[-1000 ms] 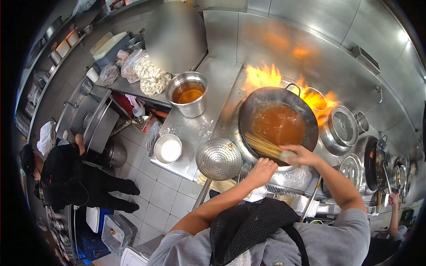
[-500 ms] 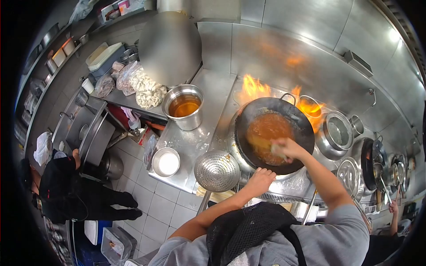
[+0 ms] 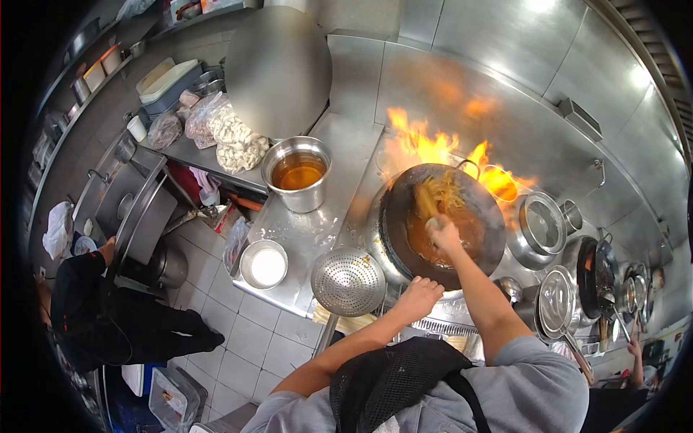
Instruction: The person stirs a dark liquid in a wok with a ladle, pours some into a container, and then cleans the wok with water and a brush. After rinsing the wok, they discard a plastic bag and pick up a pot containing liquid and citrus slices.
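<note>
Shiny round steel bowl [image 3: 264, 265], white stuff inside, on smooth metal worktop [image 3: 296, 234], wok's 9 o'clock. Deep steel pot [image 3: 280, 191] at 10, amber liquid. Skimmer [image 3: 349, 283] at 8, round, all holes. Left hand [image 3: 420, 298] at wok's rim, between 6 and 7; undersides hidden, can't tell if fingers are gripping. Long brush [image 3: 427, 198] in wok, yellowish, stringy, bristles toward 12, kinda blurry. Right hand [image 3: 442, 234] has fingers wrapped round brush, covering its handle. Wok [image 3: 489, 234] dark, round, reddish-brown liquid; flames [image 3: 426, 144] behind.
</note>
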`<state>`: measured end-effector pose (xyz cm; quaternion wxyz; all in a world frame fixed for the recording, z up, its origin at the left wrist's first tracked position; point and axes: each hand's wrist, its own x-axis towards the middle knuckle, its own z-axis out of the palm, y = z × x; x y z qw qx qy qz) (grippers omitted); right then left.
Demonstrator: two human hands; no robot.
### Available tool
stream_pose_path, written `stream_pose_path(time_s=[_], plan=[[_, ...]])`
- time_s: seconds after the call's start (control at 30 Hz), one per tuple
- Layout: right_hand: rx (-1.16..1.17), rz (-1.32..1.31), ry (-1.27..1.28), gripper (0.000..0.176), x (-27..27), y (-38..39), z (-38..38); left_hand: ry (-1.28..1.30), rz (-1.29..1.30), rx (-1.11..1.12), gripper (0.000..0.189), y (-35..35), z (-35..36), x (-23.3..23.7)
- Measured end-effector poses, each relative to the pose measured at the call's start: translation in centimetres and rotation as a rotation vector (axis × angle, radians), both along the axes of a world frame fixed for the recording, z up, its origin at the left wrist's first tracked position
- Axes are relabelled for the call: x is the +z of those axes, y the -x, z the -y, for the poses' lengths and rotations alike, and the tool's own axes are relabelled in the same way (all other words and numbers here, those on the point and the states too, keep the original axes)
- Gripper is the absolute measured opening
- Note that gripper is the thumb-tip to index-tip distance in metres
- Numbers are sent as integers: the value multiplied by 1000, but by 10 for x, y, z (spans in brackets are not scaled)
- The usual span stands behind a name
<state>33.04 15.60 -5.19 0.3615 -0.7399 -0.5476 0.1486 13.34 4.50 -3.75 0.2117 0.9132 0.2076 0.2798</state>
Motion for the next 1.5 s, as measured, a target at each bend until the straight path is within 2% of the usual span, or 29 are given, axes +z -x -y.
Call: stream_pose_path(time_s=[0.03, 0.07, 0.1, 0.17, 0.2, 0.23, 0.3, 0.37, 0.4, 0.43, 0.57, 0.67, 0.77, 0.83, 0.9, 0.97, 1.03, 1.1, 1.17, 1.23, 1.27, 1.3, 1.37, 1.43, 1.5], plan=[[156, 216, -220, 46, -39, -6, 9, -6, 32, 1, 12, 2, 5, -1], [81, -168, 326, 48, 55, 41, 53, -4, 26, 1, 12, 4, 9, -5], [88, -169, 315, 48, 62, 40, 51, -26, -5, -2, 12, 3, 8, -7], [188, 30, 381, 49, 70, 8, 60, -42, -25, 3, 12, 2, 2, -4], [159, 126, 247, 49, 36, -23, 33, -19, -9, 6, 12, 4, 2, 0], [-46, -18, 267, 49, 29, -28, 3, 5, 11, 6, 12, 4, 5, 3], [-210, -265, 380, 51, 69, 18, 2, 9, 19, -3, 13, 5, 2, -3], [-117, -301, 352, 53, 60, 35, 21, 9, -23, -14, 14, 3, 1, -3], [16, -132, 249, 56, 5, 13, 22, 19, 46, -5, 14, 2, 2, -5], [46, -232, 319, 60, 25, 24, 46, 21, 51, -25, 14, 1, 2, -7], [169, -48, 629, 61, 99, 21, 130, -46, 54, 10, 14, 1, 5, -2], [232, 202, 679, 56, 118, -22, 173, -32, 115, 37, 15, 2, 4, 0], [179, 565, 740, 43, 137, -70, 179, -29, 117, 38, 15, -1, 2, -11], [38, 715, 805, 36, 139, -96, 138, -51, 142, 50, 16, 0, -2, -17], [78, 749, 642, 33, 91, -134, 66, 54, 199, 0, 15, 4, -5, -13], [87, 753, 622, 33, 72, -101, 14, 85, 236, 7, 15, -1, -3, -10], [72, 660, 444, 33, 50, -70, 23, 65, 191, 45, 13, 1, -1, -6], [79, 629, 452, 35, 79, -62, 50, 84, 190, 45, 13, 1, -1, -7], [70, 766, 722, 37, 103, -87, 78, 98, 145, 71, 13, -1, 0, -7], [-7, 791, 637, 37, 103, -129, 91, 99, 119, 87, 12, 5, 0, -5], [75, 859, 493, 36, 94, -147, 89, 107, 156, 50, 12, 5, -1, -8], [119, 808, 485, 39, 59, -170, 59, 119, 189, 11, 12, 4, -5, -8], [21, 584, 460, 43, 75, -92, 25, 121, 160, 28, 11, 5, -1, -5], [41, 216, 22, 45, -7, -62, -5, 128, 165, 20, 12, 3, -3, -5], [130, 46, -147, 45, -12, -14, -2, 113, 111, 11, 13, 0, -3, -4]])
